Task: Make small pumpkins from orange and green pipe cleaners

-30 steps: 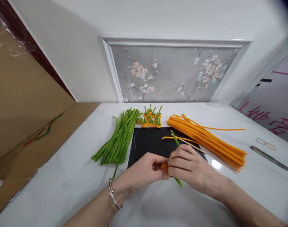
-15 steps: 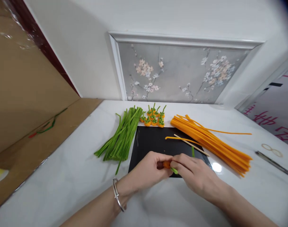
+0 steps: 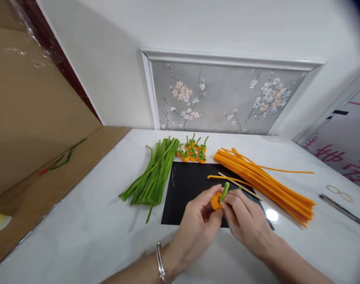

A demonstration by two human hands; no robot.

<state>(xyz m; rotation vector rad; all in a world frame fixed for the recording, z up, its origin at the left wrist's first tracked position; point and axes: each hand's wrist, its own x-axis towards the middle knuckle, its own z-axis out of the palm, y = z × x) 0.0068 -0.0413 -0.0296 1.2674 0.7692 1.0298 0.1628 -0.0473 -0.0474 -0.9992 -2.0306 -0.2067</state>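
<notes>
Between thumb and fingers of my left hand [image 3: 199,219] is a small orange pipe-cleaner pumpkin [image 3: 215,201]. My right hand [image 3: 246,217] pinches a green pipe cleaner [image 3: 225,192] at the pumpkin's right side; one end of it sticks up and its lower part is hidden by my fingers. Both hands are over the front of a black mat [image 3: 187,185]. Behind the mat stands a cluster of finished-looking orange pumpkins [image 3: 193,157] with green stems. A bundle of green pipe cleaners [image 3: 156,173] lies to the left, a bundle of orange pipe cleaners [image 3: 265,183] to the right.
A thin wooden stick [image 3: 241,185] and a loose orange pipe cleaner [image 3: 224,178] cross the mat's right part. Scissors or tweezers, partly cut off [image 3: 342,210], and two elastic bands [image 3: 339,193] lie far right. Cardboard [image 3: 43,118] borders the white table [image 3: 94,221] on the left.
Both hands have turned, bringing the orange pumpkin and the upright green end into clearer view. The left wrist has shifted right and down. The whole scene sits slightly lower in view.
</notes>
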